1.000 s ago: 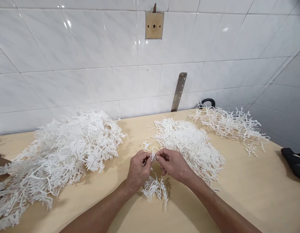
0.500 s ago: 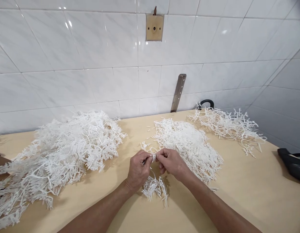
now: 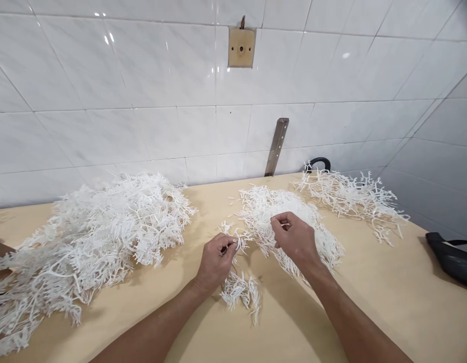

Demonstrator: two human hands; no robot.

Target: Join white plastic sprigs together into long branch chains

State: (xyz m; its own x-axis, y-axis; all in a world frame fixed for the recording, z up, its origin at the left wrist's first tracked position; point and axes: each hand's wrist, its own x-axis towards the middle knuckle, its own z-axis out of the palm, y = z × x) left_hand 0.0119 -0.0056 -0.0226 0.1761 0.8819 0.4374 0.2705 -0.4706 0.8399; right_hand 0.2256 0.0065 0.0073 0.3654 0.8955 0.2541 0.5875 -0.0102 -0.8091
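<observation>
My left hand (image 3: 215, 259) is closed in a pinch at the middle of the table, holding a white branched plastic strand (image 3: 242, 241) that pokes out past the fingertips. Over the middle pile of thin white plastic pieces (image 3: 309, 206) hovers my right hand (image 3: 294, 237), thumb and forefinger pressed together. Whatever lies between those fingertips is too small to make out. A small clump of branched white strands (image 3: 239, 292) lies on the table just below my left hand.
A large heap of branched white strands (image 3: 123, 227) covers the left side. Bare branching stems (image 3: 350, 194) lie at the back right, by a black curved handle (image 3: 320, 162). A black object (image 3: 450, 257) sits at the right edge. A metal strip (image 3: 277, 146) leans on the tiled wall.
My right hand has moved away from my left, to the right and slightly up, over the middle pile. My left hand stays nearly in place with the strand.
</observation>
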